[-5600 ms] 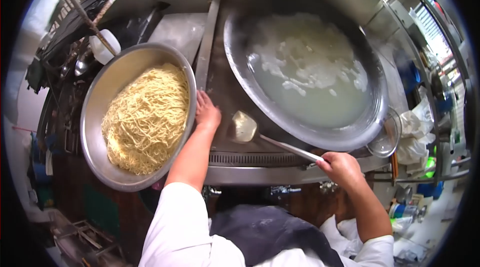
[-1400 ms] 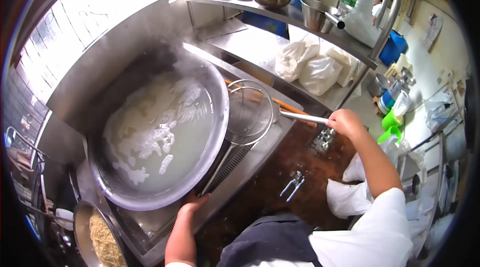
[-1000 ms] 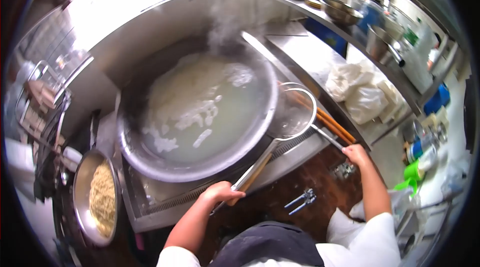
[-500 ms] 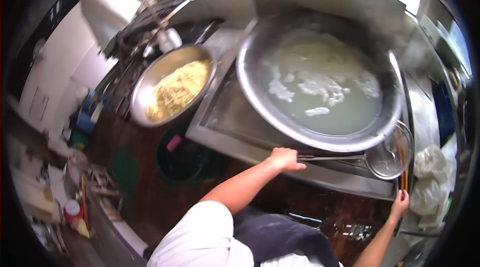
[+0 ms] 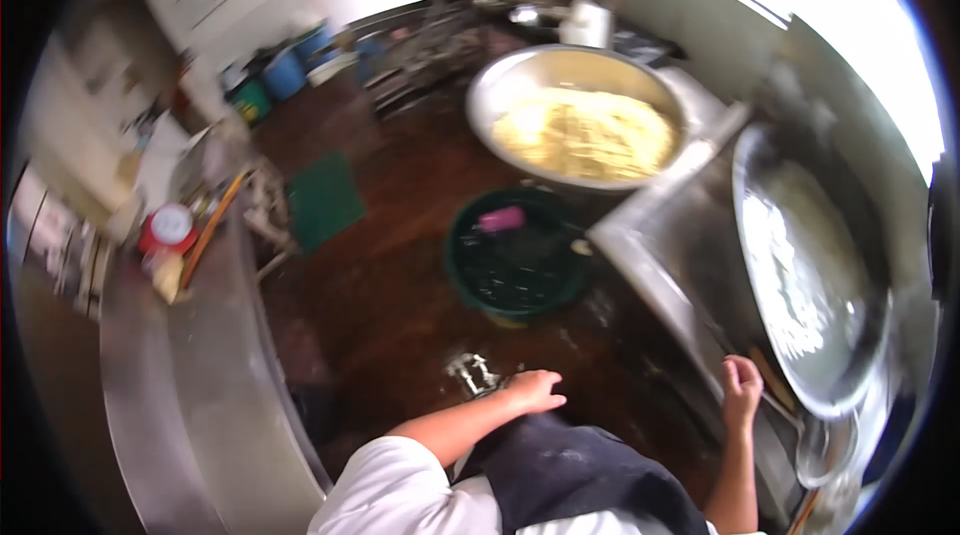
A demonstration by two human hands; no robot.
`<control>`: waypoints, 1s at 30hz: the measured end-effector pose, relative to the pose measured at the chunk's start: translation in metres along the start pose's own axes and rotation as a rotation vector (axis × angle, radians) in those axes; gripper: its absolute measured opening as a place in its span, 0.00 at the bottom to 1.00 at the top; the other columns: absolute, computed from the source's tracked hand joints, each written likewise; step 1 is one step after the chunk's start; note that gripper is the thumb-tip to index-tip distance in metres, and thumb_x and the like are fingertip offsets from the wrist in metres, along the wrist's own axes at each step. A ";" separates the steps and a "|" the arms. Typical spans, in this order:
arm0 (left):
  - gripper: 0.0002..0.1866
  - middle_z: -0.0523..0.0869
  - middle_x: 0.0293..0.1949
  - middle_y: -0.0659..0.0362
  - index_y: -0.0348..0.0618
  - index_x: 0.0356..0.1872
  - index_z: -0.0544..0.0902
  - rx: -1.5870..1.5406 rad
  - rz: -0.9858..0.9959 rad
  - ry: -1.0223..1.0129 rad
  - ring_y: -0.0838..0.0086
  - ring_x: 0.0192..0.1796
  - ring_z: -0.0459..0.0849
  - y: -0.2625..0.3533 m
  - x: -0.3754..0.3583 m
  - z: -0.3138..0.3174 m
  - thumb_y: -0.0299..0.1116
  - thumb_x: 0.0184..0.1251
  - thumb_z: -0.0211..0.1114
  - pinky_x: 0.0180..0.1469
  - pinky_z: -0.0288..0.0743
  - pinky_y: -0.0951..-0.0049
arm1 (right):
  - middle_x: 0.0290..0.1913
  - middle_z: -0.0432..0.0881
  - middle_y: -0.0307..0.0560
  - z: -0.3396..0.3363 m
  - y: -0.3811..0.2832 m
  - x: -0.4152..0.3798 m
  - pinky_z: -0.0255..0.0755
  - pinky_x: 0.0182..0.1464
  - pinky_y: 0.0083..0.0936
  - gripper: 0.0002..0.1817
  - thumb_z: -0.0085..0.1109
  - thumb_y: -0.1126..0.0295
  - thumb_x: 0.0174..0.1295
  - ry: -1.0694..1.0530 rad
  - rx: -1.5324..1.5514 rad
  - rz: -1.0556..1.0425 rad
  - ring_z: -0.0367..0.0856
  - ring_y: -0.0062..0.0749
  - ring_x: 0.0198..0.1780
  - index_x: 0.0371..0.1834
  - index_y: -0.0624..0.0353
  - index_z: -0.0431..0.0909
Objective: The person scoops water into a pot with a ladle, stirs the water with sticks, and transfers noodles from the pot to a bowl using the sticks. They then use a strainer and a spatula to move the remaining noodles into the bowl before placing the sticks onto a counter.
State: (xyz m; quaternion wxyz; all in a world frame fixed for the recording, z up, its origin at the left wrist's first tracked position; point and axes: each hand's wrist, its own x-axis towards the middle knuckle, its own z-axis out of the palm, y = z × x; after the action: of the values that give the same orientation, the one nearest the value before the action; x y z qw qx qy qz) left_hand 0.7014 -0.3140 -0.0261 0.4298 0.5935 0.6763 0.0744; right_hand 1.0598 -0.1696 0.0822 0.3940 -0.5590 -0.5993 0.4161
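Observation:
My left hand [image 5: 537, 391] is out in front of the dark apron with its fingers apart and nothing in it. On the right, my right hand [image 5: 742, 385] is raised by the stove's edge, its fingers curled; whether it holds anything cannot be made out. A wire strainer [image 5: 828, 450] lies below the big metal pan [image 5: 757, 265], its handle running toward my right hand. Cloudy liquid with white foam fills the pan. A steel bowl of yellow noodles [image 5: 590, 135] stands beyond the stove corner.
A green tub [image 5: 460, 280] of dark water with a pink item [image 5: 501, 220] stands on the wet brown floor. At the left are a steel counter [image 5: 205, 385], a red scale [image 5: 170, 228] and a green mat [image 5: 326, 201]. The stove's metal edge [image 5: 655, 280] runs along the right.
The view has swung left, so the pan now sits at the right edge. My left hand has let go of the strainer's handle and opened. My right hand has moved away from the sticks.

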 end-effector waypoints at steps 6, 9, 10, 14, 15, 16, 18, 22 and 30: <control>0.28 0.85 0.49 0.47 0.33 0.51 0.80 -0.677 -0.458 0.241 0.63 0.53 0.83 -0.147 -0.105 -0.057 0.48 0.60 0.66 0.56 0.74 0.67 | 0.32 0.85 0.43 0.245 -0.044 -0.010 0.74 0.38 0.22 0.14 0.56 0.64 0.65 -0.830 -0.323 0.190 0.81 0.23 0.35 0.41 0.64 0.84; 0.24 0.85 0.44 0.58 0.42 0.51 0.81 -1.007 -0.610 0.448 0.75 0.43 0.82 -0.195 -0.134 -0.046 0.50 0.62 0.64 0.44 0.74 0.70 | 0.30 0.83 0.38 0.323 -0.047 0.008 0.72 0.31 0.18 0.13 0.57 0.62 0.64 -0.995 -0.254 0.110 0.78 0.19 0.30 0.38 0.60 0.84; 0.25 0.84 0.45 0.59 0.44 0.52 0.80 -1.157 -0.706 0.502 0.74 0.45 0.81 -0.200 -0.141 -0.047 0.52 0.63 0.63 0.43 0.74 0.68 | 0.30 0.83 0.38 0.347 -0.043 0.021 0.72 0.31 0.18 0.13 0.57 0.62 0.64 -1.029 -0.264 0.115 0.78 0.19 0.30 0.38 0.60 0.84; 0.31 0.82 0.52 0.57 0.45 0.57 0.75 -1.429 -0.895 0.637 0.69 0.51 0.79 -0.213 -0.149 -0.039 0.59 0.64 0.59 0.49 0.73 0.62 | 0.44 0.84 0.46 0.450 0.010 0.089 0.76 0.42 0.29 0.18 0.51 0.61 0.66 -0.915 0.099 0.642 0.81 0.32 0.41 0.51 0.60 0.78; 0.34 0.80 0.54 0.56 0.44 0.59 0.74 -1.561 -0.932 0.680 0.67 0.53 0.79 -0.213 -0.146 -0.036 0.61 0.63 0.58 0.50 0.74 0.61 | 0.47 0.82 0.47 0.473 0.030 0.105 0.76 0.41 0.29 0.20 0.50 0.58 0.66 -0.870 0.084 0.701 0.80 0.32 0.43 0.54 0.60 0.76; 0.38 0.79 0.57 0.54 0.43 0.62 0.72 -1.678 -0.961 0.730 0.65 0.54 0.79 -0.218 -0.144 -0.038 0.64 0.62 0.57 0.51 0.74 0.59 | 0.48 0.82 0.48 0.495 0.066 0.123 0.75 0.42 0.29 0.21 0.50 0.57 0.66 -0.782 0.081 0.750 0.80 0.33 0.44 0.55 0.60 0.75; 0.42 0.71 0.65 0.51 0.43 0.67 0.66 -1.871 -0.916 0.774 0.59 0.62 0.74 -0.216 -0.134 -0.045 0.66 0.62 0.54 0.57 0.72 0.54 | 0.35 0.84 0.47 0.531 0.212 0.174 0.73 0.33 0.32 0.17 0.54 0.54 0.63 -0.549 -0.007 0.771 0.80 0.34 0.33 0.44 0.54 0.80; 0.46 0.58 0.72 0.47 0.42 0.72 0.57 -2.036 -0.768 0.762 0.55 0.73 0.57 -0.233 -0.073 -0.067 0.68 0.64 0.48 0.70 0.53 0.49 | 0.23 0.75 0.39 0.558 0.263 0.165 0.66 0.24 0.37 0.14 0.49 0.56 0.64 -0.534 0.446 1.051 0.73 0.34 0.23 0.29 0.50 0.78; 0.03 0.77 0.23 0.63 0.48 0.28 0.76 -1.597 -0.689 1.502 0.70 0.24 0.75 -0.407 0.094 0.006 0.32 0.58 0.59 0.23 0.73 0.68 | 0.47 0.85 0.50 0.599 0.012 0.010 0.75 0.48 0.28 0.20 0.64 0.63 0.56 -1.423 -0.091 0.312 0.83 0.32 0.48 0.51 0.58 0.81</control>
State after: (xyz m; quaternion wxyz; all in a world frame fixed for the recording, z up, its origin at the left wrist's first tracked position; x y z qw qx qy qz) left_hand 0.4117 -0.3510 -0.3250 0.1693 -0.2590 0.6482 0.6958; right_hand 0.5022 -0.1945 -0.1345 -0.1782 -0.2480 -0.6405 0.7046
